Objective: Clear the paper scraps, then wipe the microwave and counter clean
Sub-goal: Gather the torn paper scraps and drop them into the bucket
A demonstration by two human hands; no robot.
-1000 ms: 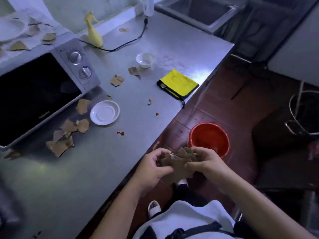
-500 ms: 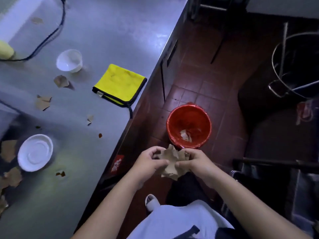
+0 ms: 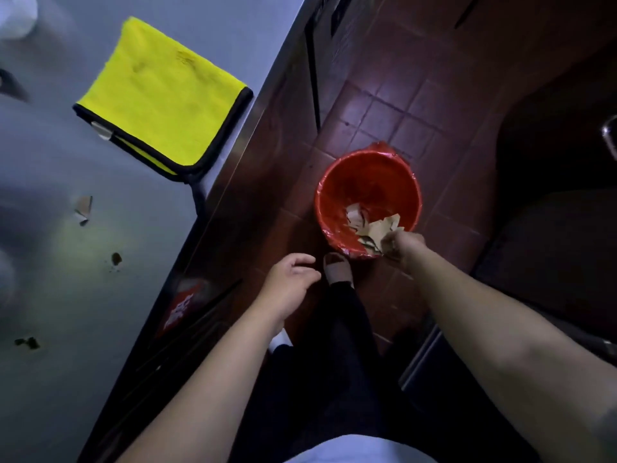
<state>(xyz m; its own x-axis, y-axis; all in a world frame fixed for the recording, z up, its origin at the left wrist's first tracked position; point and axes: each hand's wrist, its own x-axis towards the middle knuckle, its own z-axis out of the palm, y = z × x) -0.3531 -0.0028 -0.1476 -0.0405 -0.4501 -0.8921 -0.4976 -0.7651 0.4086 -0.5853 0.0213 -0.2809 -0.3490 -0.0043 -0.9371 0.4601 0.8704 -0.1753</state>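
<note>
My right hand (image 3: 402,246) grips a bunch of brown paper scraps (image 3: 379,228) over the near rim of the red bin (image 3: 367,168) on the floor. A pale scrap (image 3: 354,215) lies inside the bin. My left hand (image 3: 289,285) hangs beside the counter edge with loosely curled fingers and holds nothing. A folded yellow cloth (image 3: 160,95) with black trim lies on the steel counter (image 3: 50,195) near its edge. A few small scraps, one larger scrap (image 3: 83,208) and a dark bit (image 3: 116,259), remain on the counter. The microwave is out of view.
The bin stands on dark red floor tiles (image 3: 394,105) just right of the counter's front. My foot (image 3: 338,267) is next to the bin. A white dish (image 3: 15,15) shows at the top left corner. Dark furniture fills the right side.
My view has swung down and right toward the bin. My left hand has let go of the scraps; my right hand has carried them out over the bin.
</note>
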